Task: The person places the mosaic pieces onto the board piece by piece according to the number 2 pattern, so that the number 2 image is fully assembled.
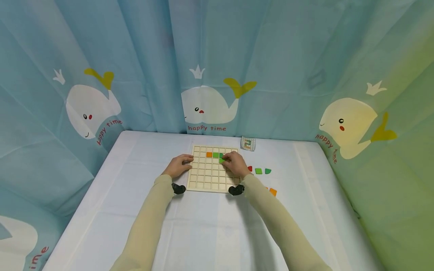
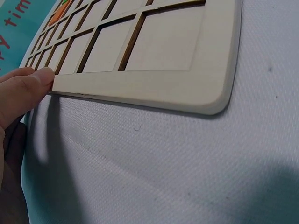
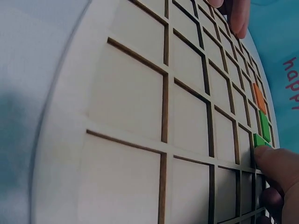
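A pale wooden grid board point(image 1: 203, 175) lies flat, with an orange tile point(image 1: 209, 154) and a light green tile point(image 1: 215, 155) set in its second row from the back. My left hand point(image 1: 178, 165) rests at the board's left edge, with its thumb point(image 2: 39, 79) against the frame. Over the right part of the grid, my right hand point(image 1: 236, 164) pinches another light green tile point(image 1: 222, 160) between thumb and fingers. Just behind that tile, a dark green piece point(image 1: 221, 155) is partly covered by the fingertips. The right thumb point(image 3: 273, 163) overlaps the tile's near side in the right wrist view.
Right of the board lie a red piece point(image 1: 250, 168), a light green square point(image 1: 259, 171), a dark green rounded piece point(image 1: 268, 171) and orange pieces point(image 1: 272, 192). A small printed pattern card point(image 1: 248, 143) lies behind. Whale-print curtains point(image 1: 281, 75) surround the white table point(image 1: 203, 233).
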A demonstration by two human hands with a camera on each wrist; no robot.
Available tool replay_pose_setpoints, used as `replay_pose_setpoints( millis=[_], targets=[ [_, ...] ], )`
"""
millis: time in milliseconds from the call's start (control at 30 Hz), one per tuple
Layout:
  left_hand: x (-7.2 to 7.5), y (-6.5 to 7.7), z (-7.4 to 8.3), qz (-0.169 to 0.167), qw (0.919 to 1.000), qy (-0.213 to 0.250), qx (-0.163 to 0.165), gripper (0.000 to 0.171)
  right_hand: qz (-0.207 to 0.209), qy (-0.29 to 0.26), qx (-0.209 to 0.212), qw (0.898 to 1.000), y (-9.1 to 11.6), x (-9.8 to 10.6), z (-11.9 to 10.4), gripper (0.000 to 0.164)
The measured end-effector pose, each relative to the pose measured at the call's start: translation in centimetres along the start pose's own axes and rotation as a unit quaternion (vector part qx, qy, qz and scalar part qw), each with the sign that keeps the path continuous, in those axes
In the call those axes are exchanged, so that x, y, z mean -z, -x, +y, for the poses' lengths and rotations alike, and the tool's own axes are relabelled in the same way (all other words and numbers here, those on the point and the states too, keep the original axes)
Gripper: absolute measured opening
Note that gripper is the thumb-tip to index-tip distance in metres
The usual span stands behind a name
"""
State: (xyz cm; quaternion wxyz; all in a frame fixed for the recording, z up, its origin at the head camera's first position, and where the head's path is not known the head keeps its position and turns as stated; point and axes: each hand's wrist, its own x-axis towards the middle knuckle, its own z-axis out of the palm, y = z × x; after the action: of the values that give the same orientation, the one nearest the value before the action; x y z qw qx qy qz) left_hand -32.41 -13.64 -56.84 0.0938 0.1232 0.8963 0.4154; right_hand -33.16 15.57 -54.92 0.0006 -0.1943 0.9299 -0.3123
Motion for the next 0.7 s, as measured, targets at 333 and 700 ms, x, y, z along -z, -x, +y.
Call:
replay_pose_setpoints(
  millis=[333,700],
  targets=[
    [0.2,0.6,0.7,0.001,0.9999,-0.01,-0.009,0.043,0.009,-0.011,0.008,1.0,0.4,0.0,-0.1,0.024],
    [0.4,0.7,1.0,-0.003,1.0,-0.006,-0.007,0.043,0.055,-0.129,-0.082,0.987,1.6,1.3,0.7,0.041]
  ],
)
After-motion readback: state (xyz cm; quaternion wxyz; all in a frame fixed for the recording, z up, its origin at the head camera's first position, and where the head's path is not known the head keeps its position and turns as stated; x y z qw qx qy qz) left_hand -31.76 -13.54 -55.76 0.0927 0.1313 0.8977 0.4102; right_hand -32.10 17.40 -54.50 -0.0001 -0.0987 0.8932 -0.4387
